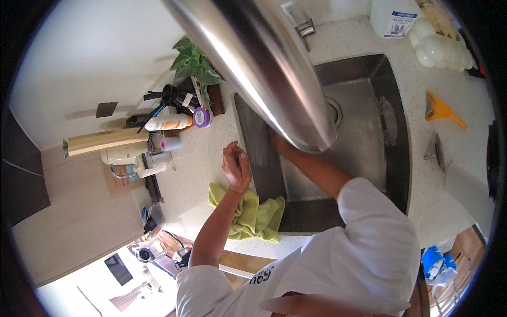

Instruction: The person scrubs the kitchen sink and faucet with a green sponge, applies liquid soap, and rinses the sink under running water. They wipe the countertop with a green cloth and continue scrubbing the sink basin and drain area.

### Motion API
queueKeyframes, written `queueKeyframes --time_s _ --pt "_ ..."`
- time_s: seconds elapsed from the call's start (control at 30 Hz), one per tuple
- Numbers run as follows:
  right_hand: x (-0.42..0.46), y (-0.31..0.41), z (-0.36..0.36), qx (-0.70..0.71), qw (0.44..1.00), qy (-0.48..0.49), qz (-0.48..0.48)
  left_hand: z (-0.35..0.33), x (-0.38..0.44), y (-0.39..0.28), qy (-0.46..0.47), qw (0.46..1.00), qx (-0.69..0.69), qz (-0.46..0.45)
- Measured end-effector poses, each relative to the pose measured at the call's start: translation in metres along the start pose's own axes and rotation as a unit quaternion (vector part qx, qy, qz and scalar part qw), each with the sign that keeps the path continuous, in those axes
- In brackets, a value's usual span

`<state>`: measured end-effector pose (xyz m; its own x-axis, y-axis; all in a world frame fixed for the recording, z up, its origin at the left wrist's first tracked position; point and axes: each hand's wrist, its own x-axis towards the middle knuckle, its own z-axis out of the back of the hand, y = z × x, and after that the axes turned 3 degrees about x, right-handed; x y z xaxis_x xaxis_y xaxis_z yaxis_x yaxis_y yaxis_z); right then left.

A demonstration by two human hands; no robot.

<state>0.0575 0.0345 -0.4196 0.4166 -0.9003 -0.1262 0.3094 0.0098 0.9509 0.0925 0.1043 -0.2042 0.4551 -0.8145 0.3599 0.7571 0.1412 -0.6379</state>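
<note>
My left hand (236, 166) hovers at the left rim of the sink, palm turned inward and fingers loosely curled, with nothing visible in it. Just below its wrist a crumpled lime-green cloth (259, 218) lies on the counter and hangs over the sink's near left corner. My right arm crosses the dark metal sink (348, 166) to its left wall. There my right hand (279, 144) is blurred and partly covered by the large steel faucet (273, 71), so its fingers and anything in them are hidden. Part of the drain (336, 111) shows beside the faucet's end.
Left of the sink are a potted plant (196, 63), a lotion bottle (168, 122), a purple-lidded jar (202, 117) and a cream kettle (122, 153). On the right lie an orange squeegee (445, 110) and a hand-soap jug (394, 20). A faucet lever (305, 29) stands at the back.
</note>
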Motion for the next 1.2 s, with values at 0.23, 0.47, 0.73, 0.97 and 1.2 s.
queueKeyframes --time_s 0.23,0.47,0.73,0.97,1.2 --pt "-0.086 0.011 0.035 0.007 1.000 0.024 0.003 0.003 -0.009 0.006 0.016 0.998 -0.034 0.047" --pt "0.051 0.027 0.030 0.044 0.997 -0.015 -0.054 -0.003 0.000 0.002 0.006 1.000 -0.022 0.008" --pt "-0.110 0.081 0.053 0.122 0.990 0.060 0.046 0.006 -0.008 0.010 0.038 0.998 0.020 0.044" --pt "-0.082 0.029 0.031 0.026 0.992 0.050 -0.109 0.000 -0.001 0.000 0.021 0.999 0.006 0.034" --pt "-0.099 0.089 0.050 0.178 0.979 0.066 -0.078 0.003 -0.004 0.001 0.016 0.999 0.014 0.032"
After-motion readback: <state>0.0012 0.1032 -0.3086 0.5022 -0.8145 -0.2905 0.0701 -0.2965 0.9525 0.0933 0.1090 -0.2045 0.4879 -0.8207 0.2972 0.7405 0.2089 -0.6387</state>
